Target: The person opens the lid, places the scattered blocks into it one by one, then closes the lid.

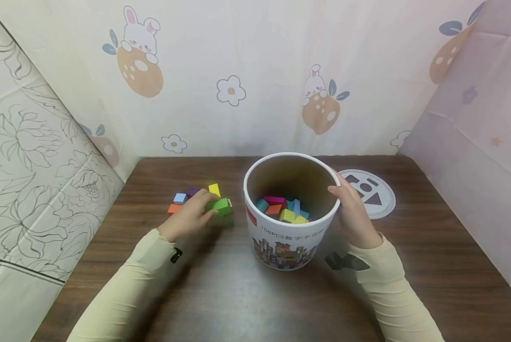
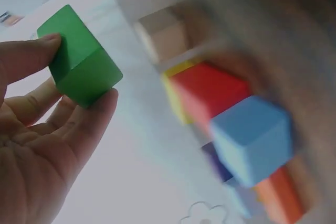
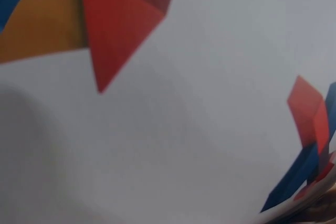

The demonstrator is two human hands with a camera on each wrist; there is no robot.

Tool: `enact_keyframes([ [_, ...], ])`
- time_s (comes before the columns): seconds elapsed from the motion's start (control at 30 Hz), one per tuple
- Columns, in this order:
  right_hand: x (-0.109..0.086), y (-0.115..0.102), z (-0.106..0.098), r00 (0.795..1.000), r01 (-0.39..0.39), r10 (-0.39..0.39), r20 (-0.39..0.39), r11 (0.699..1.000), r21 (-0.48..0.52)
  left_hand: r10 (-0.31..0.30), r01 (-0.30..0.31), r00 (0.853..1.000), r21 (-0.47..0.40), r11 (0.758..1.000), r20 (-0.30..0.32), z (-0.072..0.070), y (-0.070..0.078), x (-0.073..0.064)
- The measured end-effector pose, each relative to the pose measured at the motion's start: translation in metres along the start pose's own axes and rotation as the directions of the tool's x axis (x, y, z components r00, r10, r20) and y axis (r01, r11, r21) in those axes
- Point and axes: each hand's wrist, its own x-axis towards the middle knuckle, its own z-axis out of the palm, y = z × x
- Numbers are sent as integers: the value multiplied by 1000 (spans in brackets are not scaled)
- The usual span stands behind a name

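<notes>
My left hand (image 1: 190, 216) pinches a green block (image 2: 84, 61) between thumb and fingers, raised off the table left of the bucket. The white bucket (image 1: 285, 244) has printed buildings on its side and stands upright with its top uncovered. Inside it lie several coloured blocks (image 1: 287, 216). Gripping the bucket's right side is my right hand (image 1: 357, 219), its thumb at the rim. Around the left hand are a yellow block (image 1: 214, 190), a light blue block (image 1: 180, 198), an orange block (image 1: 174, 208), a red block (image 2: 210, 90) and a plain wooden block (image 2: 164, 38).
Behind the right hand, a white lid (image 1: 382, 209) with shaped cut-outs lies flat on the dark wooden table (image 1: 221, 294). A patterned curtain (image 1: 259, 57) hangs at the table's back edge. The right wrist view shows only the bucket's printed wall up close.
</notes>
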Motion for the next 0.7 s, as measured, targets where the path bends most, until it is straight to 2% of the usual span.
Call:
enact_keyframes([
  [0.1, 0, 0, 0, 1000, 1, -1, -1, 1000, -7, 12, -13, 999, -15, 1000, -46, -12, 7, 4],
  [0.2, 0, 0, 0, 1000, 0, 0, -1, 1000, -9, -4, 2, 997, -27, 1000, -80, -25, 17, 7],
  [0.43, 0, 0, 0, 1000, 4, -4, 7, 1000, 15, -35, 31, 994, -31, 999, -102, -53, 44, 16],
  [0.6, -1, 0, 0, 1000, 1, -1, 10, 1000, 22, -1, -6, 990, -48, 999, -141, -66, 65, 23],
  [0.7, -1, 0, 0, 1000, 1, -2, 11, 1000, 20, 47, -57, 983, -53, 997, -176, -69, 76, 28],
])
